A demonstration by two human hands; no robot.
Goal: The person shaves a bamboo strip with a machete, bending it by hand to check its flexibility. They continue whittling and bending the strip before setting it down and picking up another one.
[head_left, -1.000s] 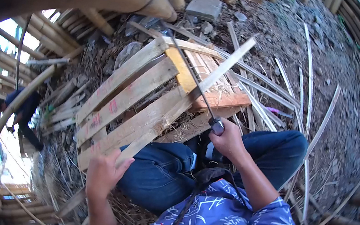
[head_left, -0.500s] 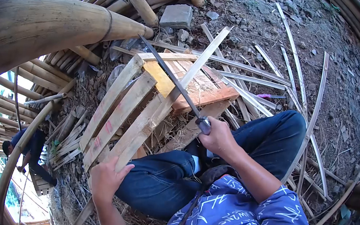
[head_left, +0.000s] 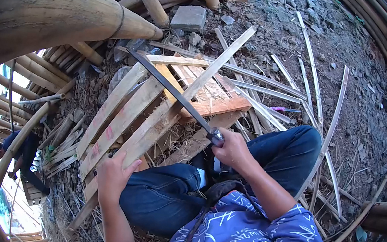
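Note:
My right hand (head_left: pixel 230 148) is wrapped round the handle of a machete (head_left: pixel 172 92), its long dark blade pointing to the upper left. The blade lies across a long pale bamboo strip (head_left: pixel 225 56), over a wooden crate. My left hand (head_left: pixel 114 176) grips the strip's wide near end, thumb stretched along it. Behind it is the slatted wooden crate (head_left: pixel 217 108), lying tilted on the ground, with an orange-brown board and pale slats (head_left: pixel 121 125). Whether the blade has cut into the strip cannot be made out.
Several loose bamboo strips (head_left: pixel 310 63) lie on the stony ground at right. A thick bamboo pole (head_left: pixel 70 9) juts in from the left. Beyond the crate sits a concrete block (head_left: pixel 189 17). A pink-handled tool (head_left: pixel 278 108) lies among strips. Another person (head_left: pixel 26 152) bends down at far left.
The machete has tipped a little lower and to the left, and now lies flatter across the strip. My view has shifted slightly. My left hand keeps its hold.

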